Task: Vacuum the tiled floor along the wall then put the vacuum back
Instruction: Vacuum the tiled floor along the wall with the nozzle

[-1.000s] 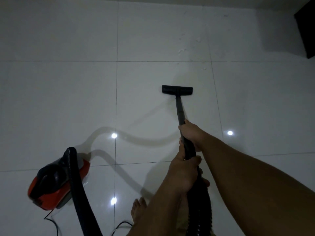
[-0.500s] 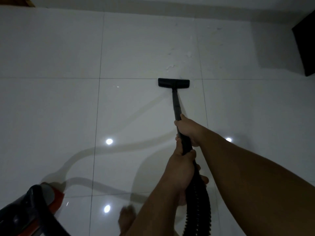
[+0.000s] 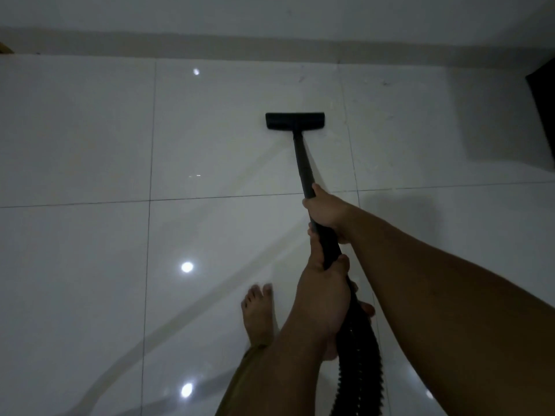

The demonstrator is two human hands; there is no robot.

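Note:
The black vacuum nozzle [image 3: 295, 121] lies flat on the glossy white tiled floor [image 3: 90, 139], one tile short of the wall [image 3: 270, 16]. A black wand [image 3: 303, 163] runs back from it to my hands. My right hand [image 3: 329, 214] grips the wand higher up. My left hand [image 3: 326, 283] grips it lower, where the ribbed black hose [image 3: 360, 373] begins. The hose drops out of view at the bottom. The vacuum body is out of view.
A dark object [image 3: 543, 115] stands at the right edge near the wall. My bare left foot [image 3: 258, 313] is on the tile beside the hose. A brownish skirting strip [image 3: 210, 43] runs along the wall's base. Ceiling lights reflect on the tiles.
The nozzle has been pushed forward toward the wall. I have stepped forward, and the orange and black vacuum body has dropped out of view at the lower left.

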